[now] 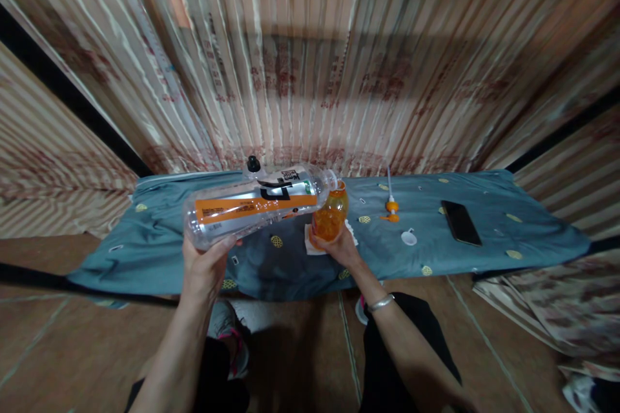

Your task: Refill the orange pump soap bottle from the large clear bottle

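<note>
- The person's left hand (206,268) was at the lower left of centre, its grip curled around the base end of a large clear plastic bottle with an orange, white and black label (254,203).
- That bottle lay almost level in the air at the centre of the frame, its uncapped neck pointing right. The neck was at the mouth of a small translucent orange plastic bottle (330,216); whether the 2 rims touched could not be told.
- The right hand (341,245), just right of centre, had its grip wrapped partly around the lower part of the orange bottle, which stood roughly upright. A shiny silver bangle (382,302) circled the right wrist.
- A flat white sheet (316,249) showed beneath the orange bottle, on a surface draped in blue-green cloth with yellow motifs (159,226).
- Behind the large bottle, left of centre, stood a small container with a black top (252,164), its lower part mostly hidden.
- Right of centre lay an orange-and-white pump head with a thin tube (392,206); below it was a small whitish round piece (409,239).
- Farther right, a black rectangular phone (461,222) lay flat.
- A beige-and-brown striped curtain (300,77) filled the upper frame.
</note>
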The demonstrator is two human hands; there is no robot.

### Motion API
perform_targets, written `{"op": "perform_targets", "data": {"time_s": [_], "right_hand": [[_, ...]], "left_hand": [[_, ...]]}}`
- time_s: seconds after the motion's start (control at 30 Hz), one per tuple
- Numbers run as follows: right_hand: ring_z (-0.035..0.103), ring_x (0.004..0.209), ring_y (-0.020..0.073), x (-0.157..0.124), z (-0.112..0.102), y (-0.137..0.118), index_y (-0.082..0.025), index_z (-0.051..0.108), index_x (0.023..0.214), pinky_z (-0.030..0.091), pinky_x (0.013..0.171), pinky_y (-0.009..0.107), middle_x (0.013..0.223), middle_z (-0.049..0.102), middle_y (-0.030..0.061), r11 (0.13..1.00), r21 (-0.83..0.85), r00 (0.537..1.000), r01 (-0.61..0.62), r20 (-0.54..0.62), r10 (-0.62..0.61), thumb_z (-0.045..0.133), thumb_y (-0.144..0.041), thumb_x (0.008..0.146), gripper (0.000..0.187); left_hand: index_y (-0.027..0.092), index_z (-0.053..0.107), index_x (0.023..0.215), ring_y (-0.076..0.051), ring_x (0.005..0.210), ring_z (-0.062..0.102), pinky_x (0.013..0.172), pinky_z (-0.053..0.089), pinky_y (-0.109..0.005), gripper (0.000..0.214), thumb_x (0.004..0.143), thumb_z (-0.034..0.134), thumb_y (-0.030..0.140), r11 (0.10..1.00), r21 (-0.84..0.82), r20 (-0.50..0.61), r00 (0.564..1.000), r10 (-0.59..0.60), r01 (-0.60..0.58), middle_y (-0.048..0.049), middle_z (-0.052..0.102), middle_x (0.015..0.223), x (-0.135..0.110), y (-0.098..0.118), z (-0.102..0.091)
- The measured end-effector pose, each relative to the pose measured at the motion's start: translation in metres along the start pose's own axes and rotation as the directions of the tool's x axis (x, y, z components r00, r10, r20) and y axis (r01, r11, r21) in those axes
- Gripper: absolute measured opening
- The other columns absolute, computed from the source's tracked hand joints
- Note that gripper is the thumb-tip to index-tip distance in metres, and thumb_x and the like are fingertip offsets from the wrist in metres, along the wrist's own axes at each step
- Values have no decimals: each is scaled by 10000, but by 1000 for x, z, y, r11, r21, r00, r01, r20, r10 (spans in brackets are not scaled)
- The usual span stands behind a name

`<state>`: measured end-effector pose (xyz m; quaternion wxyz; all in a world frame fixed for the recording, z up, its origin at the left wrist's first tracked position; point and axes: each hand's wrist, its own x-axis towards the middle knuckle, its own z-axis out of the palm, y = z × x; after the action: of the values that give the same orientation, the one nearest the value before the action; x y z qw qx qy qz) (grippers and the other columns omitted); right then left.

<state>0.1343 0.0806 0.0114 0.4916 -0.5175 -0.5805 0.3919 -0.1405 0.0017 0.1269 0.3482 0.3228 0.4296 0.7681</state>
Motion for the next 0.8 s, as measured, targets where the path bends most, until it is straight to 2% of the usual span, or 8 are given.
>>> {"op": "perform_targets", "data": {"time_s": [0.13,0.33,0.5,0.67,0.8], "right_hand": [[935,1179,390,1,-3,-2,-302,724,1262,761,1171,648,1269,961,112,996,44,997,-74,11,73,1027,-557,717,673],[916,1280,432,4,-12,4,-285,718,1350,744,1182,647,1307,956,118,991,-31,991,-133,9,134,1098,-510,578,890],[917,1259,416,4,-10,8,-291,773,1294,748,1167,634,1291,958,96,990,-77,993,-114,-3,114,1094,-509,611,786],[918,1241,396,5,-6,10,-289,780,1295,743,1171,622,1300,952,95,994,-36,995,-101,10,101,1073,-507,657,735],[924,1225,420,5,-7,7,-299,783,1244,738,1178,685,1279,960,92,994,-28,995,-102,14,102,1077,-481,635,700]], "left_hand": [[222,876,1371,-222,718,755,590,603,-288,961,469,1183,348,1000,-7,-7,1000,-5,5,-50,867,951,0,-1,0],[199,866,1302,-252,774,781,618,624,-321,900,491,1204,393,1000,4,22,1000,-9,8,-53,864,957,1,-5,-3],[207,876,1270,-279,779,795,629,634,-364,854,499,1199,387,1000,3,4,1000,-2,2,-61,869,968,0,-6,-4],[199,883,1301,-251,751,772,597,621,-327,900,470,1193,351,1000,-14,-5,1000,6,-6,-45,854,936,0,-3,0],[214,902,1224,-226,741,767,582,603,-283,785,491,1164,317,1000,-14,-2,1000,17,-17,-39,858,934,0,0,3]]}}
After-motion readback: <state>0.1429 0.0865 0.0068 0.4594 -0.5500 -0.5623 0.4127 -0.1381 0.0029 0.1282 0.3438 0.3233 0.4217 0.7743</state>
